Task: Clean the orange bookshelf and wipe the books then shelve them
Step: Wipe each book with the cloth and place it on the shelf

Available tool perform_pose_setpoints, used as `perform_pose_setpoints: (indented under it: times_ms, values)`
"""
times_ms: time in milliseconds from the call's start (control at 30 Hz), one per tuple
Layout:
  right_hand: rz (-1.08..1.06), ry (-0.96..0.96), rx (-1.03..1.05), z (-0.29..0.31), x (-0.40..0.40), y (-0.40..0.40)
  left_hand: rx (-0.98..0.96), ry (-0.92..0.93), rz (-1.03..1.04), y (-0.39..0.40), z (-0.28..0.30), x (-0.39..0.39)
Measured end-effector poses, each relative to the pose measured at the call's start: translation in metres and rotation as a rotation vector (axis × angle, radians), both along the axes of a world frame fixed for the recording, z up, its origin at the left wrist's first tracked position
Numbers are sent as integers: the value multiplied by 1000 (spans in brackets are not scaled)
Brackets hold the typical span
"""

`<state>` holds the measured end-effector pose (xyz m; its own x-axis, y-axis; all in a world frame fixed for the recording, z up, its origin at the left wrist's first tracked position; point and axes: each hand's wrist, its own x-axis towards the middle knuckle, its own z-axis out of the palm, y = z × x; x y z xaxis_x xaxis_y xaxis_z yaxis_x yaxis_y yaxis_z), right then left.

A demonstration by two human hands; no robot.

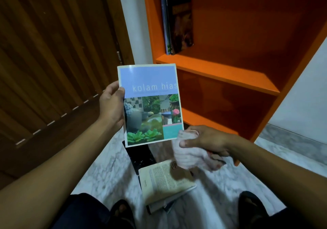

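Observation:
My left hand [111, 105] grips the left edge of a book [150, 103] with a blue cover reading "kolam hias" and garden photos, held upright in front of me. My right hand [205, 139] grips a crumpled pale cloth [191, 156] at the book's lower right corner; the cloth is blurred. The orange bookshelf [217, 73] stands at the upper right. Several thin books [177, 20] stand upright at the left end of its upper shelf. More books [164, 181] lie stacked on the floor below my hands, a pale printed one on top.
A dark wooden slatted door [49, 60] fills the left side. The floor [99, 172] is grey-white marble. A dark book [141, 156] lies on the floor behind the stack. My feet in dark sandals [122, 211] are at the bottom. A white wall [300, 105] is right of the shelf.

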<state>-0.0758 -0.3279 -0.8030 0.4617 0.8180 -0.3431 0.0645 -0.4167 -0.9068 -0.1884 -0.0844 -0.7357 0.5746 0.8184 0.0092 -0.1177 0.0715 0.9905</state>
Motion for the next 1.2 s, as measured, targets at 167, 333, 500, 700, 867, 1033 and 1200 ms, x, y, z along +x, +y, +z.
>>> perform_pose_setpoints:
  times_ms: [167,333,500,700,867,1033,1200]
  values:
    - [-194,-45,41,8,13,4,120,-27,-135,-16,3,3]
    - [-279,-38,127,5,14,5,117,-48,-291,-32,1,9]
    - [-390,-127,210,28,23,5,95,-16,-300,-27,7,8]
    - [-437,-212,351,92,54,7,236,322,-408,-12,19,15]
    - [-473,-347,393,138,81,18,329,299,-346,-7,48,49]
    - [-572,-371,367,164,124,32,363,201,-368,13,71,103]
    - [-781,-281,448,168,155,40,496,191,-300,24,69,162]
